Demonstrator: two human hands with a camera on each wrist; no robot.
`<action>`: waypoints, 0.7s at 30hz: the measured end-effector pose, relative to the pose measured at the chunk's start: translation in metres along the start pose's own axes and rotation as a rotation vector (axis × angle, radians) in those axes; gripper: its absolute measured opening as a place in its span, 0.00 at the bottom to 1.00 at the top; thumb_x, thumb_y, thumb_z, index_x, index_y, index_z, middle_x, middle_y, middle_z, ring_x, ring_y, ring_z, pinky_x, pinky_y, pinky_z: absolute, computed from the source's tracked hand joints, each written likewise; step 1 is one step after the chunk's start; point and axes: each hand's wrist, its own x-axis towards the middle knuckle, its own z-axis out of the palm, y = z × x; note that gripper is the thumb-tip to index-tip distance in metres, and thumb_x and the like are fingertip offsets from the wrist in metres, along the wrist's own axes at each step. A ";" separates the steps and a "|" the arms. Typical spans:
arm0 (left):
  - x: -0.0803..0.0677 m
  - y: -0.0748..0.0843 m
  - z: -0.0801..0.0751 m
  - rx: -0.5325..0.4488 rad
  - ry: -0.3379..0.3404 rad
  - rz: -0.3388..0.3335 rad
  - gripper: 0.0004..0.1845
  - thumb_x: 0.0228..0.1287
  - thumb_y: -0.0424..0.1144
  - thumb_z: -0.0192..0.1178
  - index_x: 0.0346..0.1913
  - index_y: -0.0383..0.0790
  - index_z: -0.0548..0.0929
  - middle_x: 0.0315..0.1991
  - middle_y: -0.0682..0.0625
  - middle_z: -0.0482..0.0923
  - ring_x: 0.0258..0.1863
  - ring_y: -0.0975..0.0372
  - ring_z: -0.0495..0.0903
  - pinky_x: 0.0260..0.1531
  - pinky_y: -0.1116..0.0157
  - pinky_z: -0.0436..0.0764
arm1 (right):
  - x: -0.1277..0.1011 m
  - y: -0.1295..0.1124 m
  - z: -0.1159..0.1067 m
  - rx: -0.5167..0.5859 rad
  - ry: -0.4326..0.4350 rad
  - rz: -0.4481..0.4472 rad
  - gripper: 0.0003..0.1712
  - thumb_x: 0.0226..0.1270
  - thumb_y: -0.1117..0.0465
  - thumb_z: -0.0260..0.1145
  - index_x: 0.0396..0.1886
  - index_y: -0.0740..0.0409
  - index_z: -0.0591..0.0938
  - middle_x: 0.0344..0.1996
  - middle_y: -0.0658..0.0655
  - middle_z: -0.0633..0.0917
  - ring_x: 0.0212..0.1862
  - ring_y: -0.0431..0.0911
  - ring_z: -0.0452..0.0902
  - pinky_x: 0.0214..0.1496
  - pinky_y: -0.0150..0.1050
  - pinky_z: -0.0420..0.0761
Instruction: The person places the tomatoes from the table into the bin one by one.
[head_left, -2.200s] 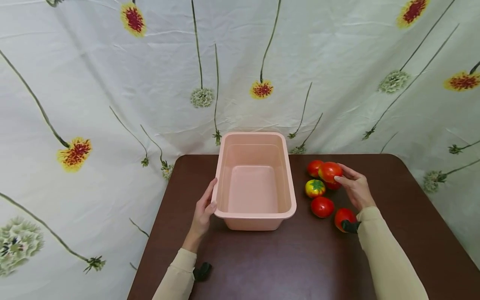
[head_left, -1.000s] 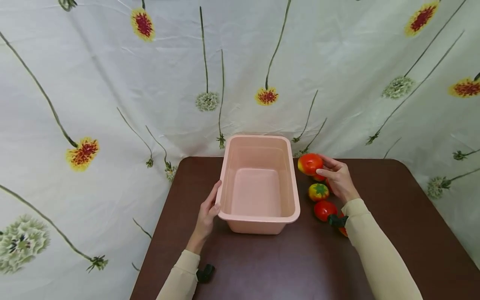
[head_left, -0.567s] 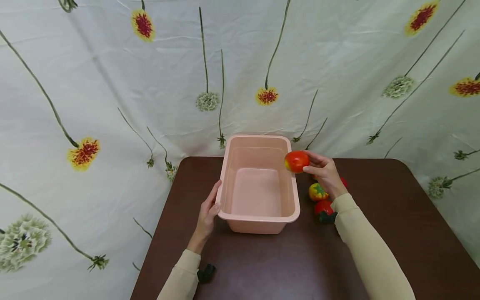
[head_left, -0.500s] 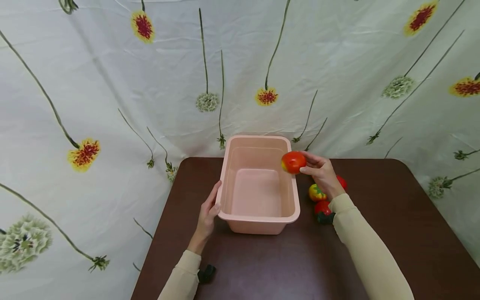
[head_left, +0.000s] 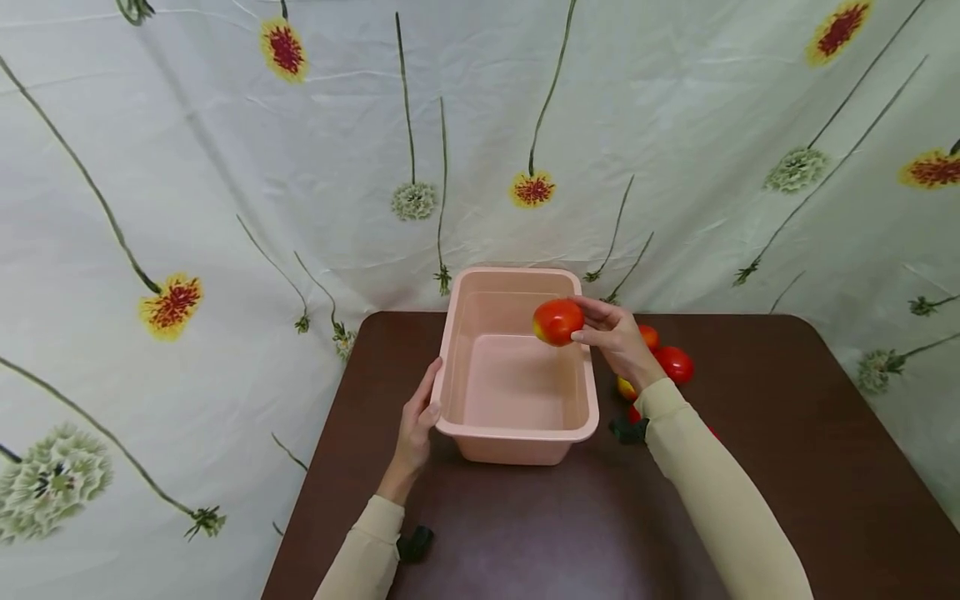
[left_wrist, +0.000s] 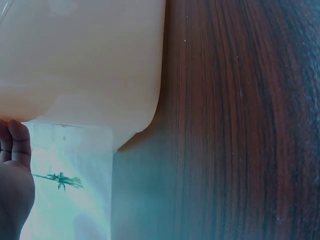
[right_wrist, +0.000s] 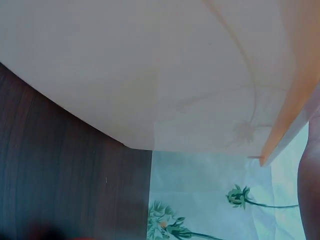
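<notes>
A pink plastic basin [head_left: 517, 434] stands on the table, with nothing lying inside it. My left hand [head_left: 415, 417] grips its left rim, thumb near the front corner; in the left wrist view the fingers of that hand [left_wrist: 15, 185] touch the basin's wall [left_wrist: 85, 60]. Over the basin's right side, my right hand [head_left: 617, 337] pinches a glossy red tomato [head_left: 558, 322] with a yellowish end. The right wrist view catches only the hand's edge [right_wrist: 311, 170] beside the basin wall [right_wrist: 125, 75]; the tomato is out of that view.
Right of the basin lie several more tomatoes, among them a red one [head_left: 674, 365] and a yellow-red one [head_left: 626, 388], partly hidden by the right arm. The dark brown table [head_left: 525, 533] ends at a flower-patterned white cloth [head_left: 480, 225] behind.
My right hand has lifted the tomato from the group and carried it left, past the basin's right rim to above its inside. The left hand keeps its grip on the rim.
</notes>
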 end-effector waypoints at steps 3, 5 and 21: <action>0.000 0.001 0.000 0.006 0.004 0.004 0.33 0.64 0.35 0.42 0.74 0.36 0.59 0.74 0.36 0.56 0.71 0.63 0.62 0.67 0.73 0.62 | 0.001 -0.001 0.003 -0.018 -0.016 -0.009 0.33 0.56 0.77 0.65 0.64 0.64 0.75 0.50 0.44 0.85 0.52 0.39 0.83 0.54 0.32 0.79; 0.000 0.000 0.000 0.008 0.006 0.000 0.33 0.64 0.36 0.42 0.74 0.37 0.60 0.74 0.37 0.57 0.71 0.63 0.63 0.67 0.73 0.62 | 0.001 0.000 0.003 -0.020 -0.025 -0.015 0.33 0.56 0.77 0.65 0.65 0.65 0.73 0.51 0.44 0.85 0.52 0.39 0.83 0.54 0.32 0.79; -0.001 -0.003 0.001 0.023 0.028 0.024 0.32 0.64 0.35 0.42 0.73 0.36 0.61 0.73 0.37 0.59 0.71 0.61 0.64 0.67 0.72 0.63 | -0.008 0.003 -0.025 0.018 -0.005 -0.061 0.30 0.66 0.73 0.60 0.67 0.76 0.66 0.62 0.61 0.79 0.63 0.47 0.77 0.62 0.39 0.74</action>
